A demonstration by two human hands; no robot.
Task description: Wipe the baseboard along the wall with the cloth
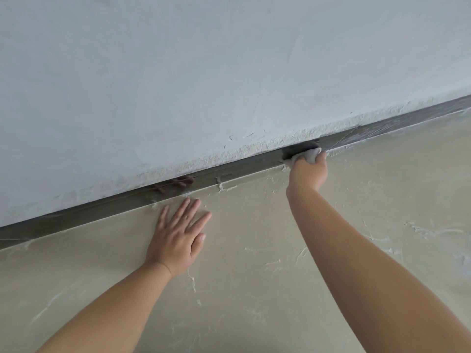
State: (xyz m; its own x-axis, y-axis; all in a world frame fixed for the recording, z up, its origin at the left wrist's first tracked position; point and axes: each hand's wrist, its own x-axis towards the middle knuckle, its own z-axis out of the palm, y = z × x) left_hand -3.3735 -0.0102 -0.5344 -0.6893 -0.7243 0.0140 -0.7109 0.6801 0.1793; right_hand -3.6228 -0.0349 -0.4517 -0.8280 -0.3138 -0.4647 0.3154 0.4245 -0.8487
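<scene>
A dark grey glossy baseboard [239, 171] runs diagonally from lower left to upper right at the foot of a pale textured wall [204, 72]. My right hand [308, 170] grips a bunched pale grey cloth [312, 154] and holds it against the baseboard right of centre. The strip just left of the cloth looks darker. My left hand [178, 238] lies flat on the beige floor [254, 276], fingers spread, fingertips close to the baseboard. Its reflection shows in the baseboard's shiny face.
White plaster smears and splashes streak the floor, thickest along the baseboard's lower edge and at the right [418, 230]. The wall's bottom edge above the baseboard is rough and crumbly [280, 141]. Both of my forearms reach in from the bottom of the view.
</scene>
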